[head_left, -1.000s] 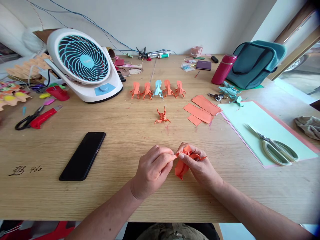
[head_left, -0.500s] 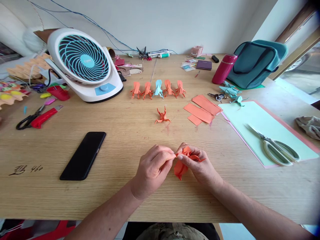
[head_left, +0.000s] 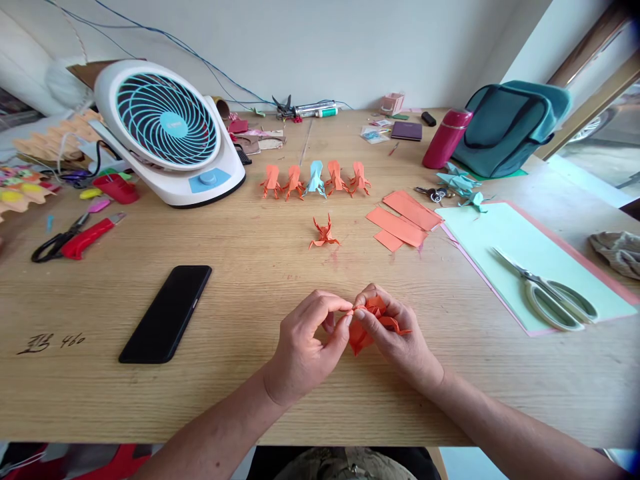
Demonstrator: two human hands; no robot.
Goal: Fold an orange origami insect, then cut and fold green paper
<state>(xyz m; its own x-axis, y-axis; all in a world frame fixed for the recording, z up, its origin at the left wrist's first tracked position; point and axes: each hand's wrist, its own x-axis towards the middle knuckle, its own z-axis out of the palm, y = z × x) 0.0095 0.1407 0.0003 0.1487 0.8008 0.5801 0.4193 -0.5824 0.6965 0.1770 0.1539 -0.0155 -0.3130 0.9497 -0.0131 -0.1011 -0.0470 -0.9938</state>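
The right hand (head_left: 404,341) holds the folded, angular orange paper figure (head_left: 359,338) between thumb and fingers. Just left of that grip, the left hand (head_left: 306,341) narrowly pinches its slender tip; the thumb and forefinger, bunched half a second earlier, now arch apart behind their tips. Beyond the grip, the small spiky orange paper model (head_left: 325,235) remains unmoved.

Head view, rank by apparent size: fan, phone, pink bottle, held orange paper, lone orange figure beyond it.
1. Fan
2. Phone
3. Pink bottle and held orange paper: unsure, paper partly hidden
4. Lone orange figure
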